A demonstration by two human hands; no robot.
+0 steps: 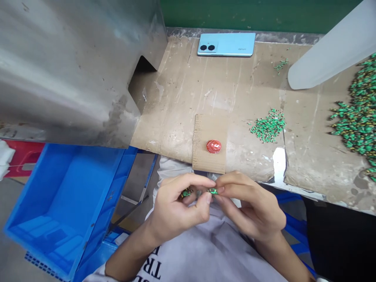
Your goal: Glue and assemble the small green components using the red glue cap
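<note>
My left hand [183,203] is closed, thumb and forefinger pinching a small green piece with gold and dark parts [212,191]. Another such green piece [186,193] shows inside its curled fingers. My right hand [249,203] meets it from the other side, its thumb and fingertips pressed on the same small piece. Both hands are above my lap, just off the table's front edge. Beyond them, a red glossy blob [214,146] sits on a strip of cardboard [209,123]. Exactly what the green pieces are is too small to tell.
A small heap of tiny green parts [268,126] lies right of the cardboard, and a large pile of green pieces [360,117] at far right. A light-blue phone [226,44], a white cylinder [329,51], a metal housing [73,70] and a blue crate [67,196] surround the workplace.
</note>
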